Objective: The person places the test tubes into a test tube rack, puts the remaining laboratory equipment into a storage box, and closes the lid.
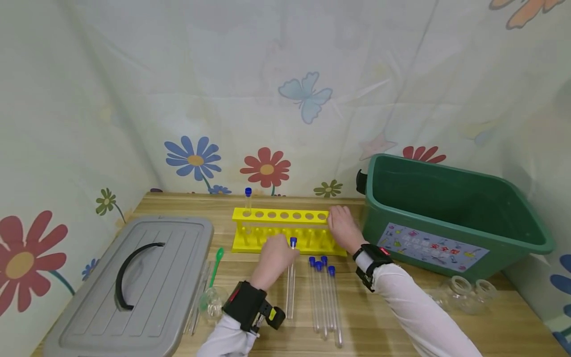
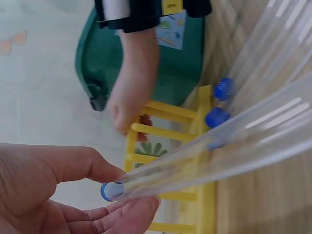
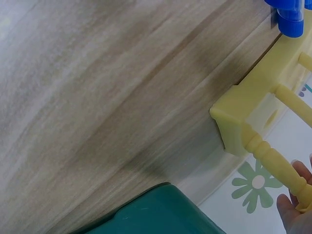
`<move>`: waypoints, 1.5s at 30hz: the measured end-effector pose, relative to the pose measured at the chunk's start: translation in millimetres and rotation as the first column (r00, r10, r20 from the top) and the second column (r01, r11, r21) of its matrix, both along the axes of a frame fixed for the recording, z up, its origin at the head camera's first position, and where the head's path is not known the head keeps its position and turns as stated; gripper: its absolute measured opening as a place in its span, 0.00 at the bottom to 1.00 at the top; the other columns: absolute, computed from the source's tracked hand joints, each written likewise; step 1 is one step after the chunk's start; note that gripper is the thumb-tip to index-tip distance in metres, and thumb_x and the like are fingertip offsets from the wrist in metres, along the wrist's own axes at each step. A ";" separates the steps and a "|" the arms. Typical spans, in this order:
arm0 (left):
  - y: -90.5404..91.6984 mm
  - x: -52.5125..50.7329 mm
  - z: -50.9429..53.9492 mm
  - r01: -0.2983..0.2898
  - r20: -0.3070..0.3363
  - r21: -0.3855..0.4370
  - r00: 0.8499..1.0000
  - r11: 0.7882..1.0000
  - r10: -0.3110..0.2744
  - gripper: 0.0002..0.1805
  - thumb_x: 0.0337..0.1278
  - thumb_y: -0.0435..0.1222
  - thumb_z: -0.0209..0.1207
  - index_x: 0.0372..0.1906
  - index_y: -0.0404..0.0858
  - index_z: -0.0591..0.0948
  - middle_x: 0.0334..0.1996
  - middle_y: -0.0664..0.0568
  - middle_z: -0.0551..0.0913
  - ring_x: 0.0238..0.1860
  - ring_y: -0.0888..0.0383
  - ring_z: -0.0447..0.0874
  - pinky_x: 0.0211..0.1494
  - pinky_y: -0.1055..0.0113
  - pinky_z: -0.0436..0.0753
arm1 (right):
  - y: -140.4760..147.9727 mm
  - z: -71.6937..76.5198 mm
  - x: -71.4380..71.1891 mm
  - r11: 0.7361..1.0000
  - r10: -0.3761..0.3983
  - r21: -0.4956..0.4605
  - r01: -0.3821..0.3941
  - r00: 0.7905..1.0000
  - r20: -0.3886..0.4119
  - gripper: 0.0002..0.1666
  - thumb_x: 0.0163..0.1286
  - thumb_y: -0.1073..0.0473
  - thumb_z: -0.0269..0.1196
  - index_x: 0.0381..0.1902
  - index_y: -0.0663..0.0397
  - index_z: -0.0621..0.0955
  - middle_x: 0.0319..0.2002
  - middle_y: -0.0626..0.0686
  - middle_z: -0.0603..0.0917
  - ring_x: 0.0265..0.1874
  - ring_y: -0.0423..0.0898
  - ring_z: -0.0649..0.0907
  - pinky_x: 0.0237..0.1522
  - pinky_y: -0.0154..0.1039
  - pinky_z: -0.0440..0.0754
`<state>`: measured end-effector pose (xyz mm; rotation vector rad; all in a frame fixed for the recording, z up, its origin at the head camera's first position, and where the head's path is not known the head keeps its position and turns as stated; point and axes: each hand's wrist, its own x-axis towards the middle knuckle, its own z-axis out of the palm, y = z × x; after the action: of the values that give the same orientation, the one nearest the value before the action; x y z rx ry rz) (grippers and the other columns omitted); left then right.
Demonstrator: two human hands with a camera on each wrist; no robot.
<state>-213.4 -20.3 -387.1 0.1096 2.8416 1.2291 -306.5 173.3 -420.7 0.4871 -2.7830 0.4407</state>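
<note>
My left hand point(image 1: 274, 258) pinches a clear test tube point(image 1: 291, 292) just by its blue cap. In the left wrist view the blue cap point(image 2: 109, 191) sits between thumb and fingers, with the tube point(image 2: 234, 146) slanting away from them. My right hand point(image 1: 343, 225) grips the right end of a yellow test tube rack point(image 1: 290, 214), and in the right wrist view its fingers point(image 3: 297, 214) are at a rack post. One capped tube point(image 1: 248, 198) stands upright in the leftmost hole of the rack. Several more capped test tubes point(image 1: 325, 302) lie on the table between my forearms.
A grey lid point(image 1: 174, 277) with a black handle lies at left. Beside it are a green spoon point(image 1: 217, 263), thin glass rods point(image 1: 193, 312) and a glass vessel point(image 1: 214, 302). A green bin point(image 1: 446, 208) stands at right, with glass bottles point(image 1: 461, 287) before it.
</note>
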 end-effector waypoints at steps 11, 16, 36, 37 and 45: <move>-21.7 -8.9 48.0 -0.028 -0.155 0.034 0.987 0.999 0.033 0.24 0.50 0.33 0.59 0.05 0.38 0.63 0.03 0.57 0.56 0.03 0.59 0.57 0.09 0.73 0.52 | -3.9 13.7 12.4 0.999 0.044 -0.004 -0.044 0.998 -0.045 0.14 0.70 0.65 0.42 0.39 0.69 0.72 0.36 0.60 0.74 0.37 0.55 0.70 0.43 0.46 0.68; -36.2 -18.2 66.5 -0.078 -0.247 0.043 0.965 0.996 0.086 0.21 0.52 0.34 0.59 0.08 0.36 0.66 0.06 0.54 0.58 0.06 0.57 0.59 0.12 0.71 0.56 | -6.5 15.7 14.0 1.000 0.018 -0.009 -0.018 1.000 -0.016 0.15 0.70 0.64 0.42 0.41 0.69 0.73 0.39 0.61 0.74 0.38 0.55 0.69 0.44 0.46 0.68; -60.7 -28.5 105.4 -0.159 -0.497 0.108 0.846 0.981 0.192 0.09 0.56 0.32 0.57 0.35 0.28 0.76 0.23 0.44 0.78 0.17 0.55 0.74 0.19 0.69 0.72 | -1.3 -1.0 0.8 1.000 -0.020 0.012 0.020 1.000 0.017 0.16 0.72 0.61 0.40 0.44 0.67 0.72 0.41 0.60 0.73 0.39 0.54 0.68 0.46 0.45 0.68; -60.7 -28.9 105.4 -0.164 -0.508 0.109 0.839 0.980 0.197 0.09 0.56 0.32 0.58 0.36 0.28 0.76 0.24 0.44 0.78 0.18 0.55 0.74 0.21 0.69 0.73 | -1.2 -1.4 0.7 1.000 -0.020 0.014 0.020 1.000 0.016 0.16 0.72 0.61 0.40 0.44 0.67 0.72 0.41 0.60 0.73 0.39 0.54 0.68 0.46 0.45 0.68; -60.1 -33.0 100.7 -0.190 -0.564 0.124 0.794 0.974 0.227 0.12 0.54 0.33 0.60 0.40 0.28 0.77 0.28 0.42 0.80 0.26 0.53 0.79 0.30 0.68 0.78 | -1.4 -3.4 -0.3 1.000 -0.009 0.009 0.009 1.000 -0.019 0.14 0.71 0.63 0.41 0.42 0.67 0.72 0.39 0.60 0.74 0.38 0.55 0.68 0.44 0.45 0.68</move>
<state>-246.5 -80.4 -286.5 0.2074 3.4087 1.5536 -306.8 172.0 -424.1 0.4775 -2.7694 0.4202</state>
